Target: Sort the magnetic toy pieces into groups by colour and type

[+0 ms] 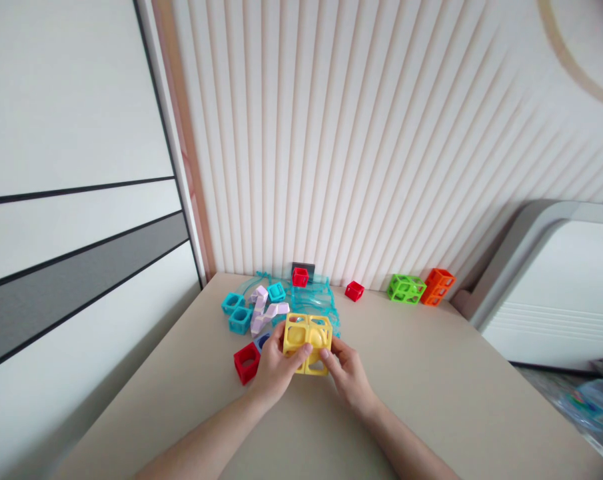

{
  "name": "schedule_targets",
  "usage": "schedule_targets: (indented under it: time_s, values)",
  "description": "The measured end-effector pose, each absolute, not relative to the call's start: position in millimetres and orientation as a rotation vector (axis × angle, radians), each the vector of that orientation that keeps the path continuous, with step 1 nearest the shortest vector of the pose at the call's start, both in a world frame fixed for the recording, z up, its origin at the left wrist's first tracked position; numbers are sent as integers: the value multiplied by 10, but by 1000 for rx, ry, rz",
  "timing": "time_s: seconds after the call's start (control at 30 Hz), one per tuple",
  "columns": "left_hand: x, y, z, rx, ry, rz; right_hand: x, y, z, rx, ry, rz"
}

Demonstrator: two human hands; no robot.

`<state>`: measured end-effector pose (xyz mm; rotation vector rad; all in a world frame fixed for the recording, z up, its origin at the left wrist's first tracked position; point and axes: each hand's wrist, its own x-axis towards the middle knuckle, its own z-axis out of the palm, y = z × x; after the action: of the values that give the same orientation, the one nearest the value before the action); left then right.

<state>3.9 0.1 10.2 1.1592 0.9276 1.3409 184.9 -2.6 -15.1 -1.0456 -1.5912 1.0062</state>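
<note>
Both my hands hold a yellow plastic cube-shaped block [307,343] with round openings in its faces, just above the beige table [411,380]. My left hand [276,368] grips its left side, with the thumb across the front. My right hand [348,372] pinches its lower right corner. A red hollow cube [246,363] lies close to my left hand. A blue piece [262,341] is partly hidden behind that hand, and the block's far side is out of sight.
Behind the yellow block lie several teal hollow cubes [240,320], lilac zigzag pieces [259,310] and clear teal track pieces [321,297]. Red cubes [354,291], a green block [406,289] and an orange block [437,287] stand along the ribbed wall [331,147].
</note>
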Motion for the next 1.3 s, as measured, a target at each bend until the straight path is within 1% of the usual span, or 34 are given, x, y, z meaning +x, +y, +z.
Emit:
schedule_targets:
  time_s: [0.13,0.33,0.6,0.83,1.03,1.3]
  values:
    - [43,-2,113,1146,901,1347,1857,-25,-176,-994,-1574,1071]
    - [37,-17,106,1116,850,1340,1876,-38,-169,-1001,-1589,1071]
    - [38,-5,65,1166,823,1337,1902,-59,-96,-1056,-1655,948]
    - [30,-21,51,1155,799,1319,1913,-50,-89,-1018,-1643,943]
    - [30,-22,89,1112,774,1312,1937,-49,-75,-1037,-1706,794]
    - [55,10,58,1167,704,1326,1983,-39,-147,-973,-1727,708]
